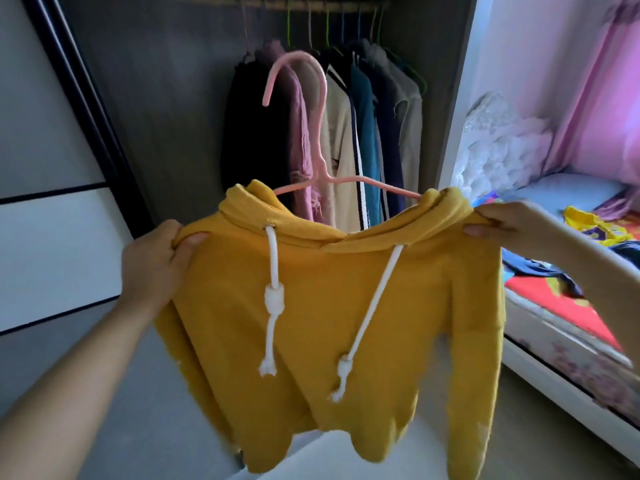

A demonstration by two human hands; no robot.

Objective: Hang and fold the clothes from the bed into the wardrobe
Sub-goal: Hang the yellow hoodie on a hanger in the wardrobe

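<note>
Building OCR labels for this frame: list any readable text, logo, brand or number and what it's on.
No readable text in the head view.
yellow hoodie: plain front, no print visible.
clothes on the bed: coloured patterns, too blurred to tell whether any is lettering.
hanging garments: no label legible.

The hoodie (pixel 311 306) is mustard yellow with white drawstrings (pixel 273 271). The hanger (pixel 322 109) is pale pink. The curtain (pixel 602 98) is pink, and the bed (pixel 554 306) has a red patterned sheet.
</note>
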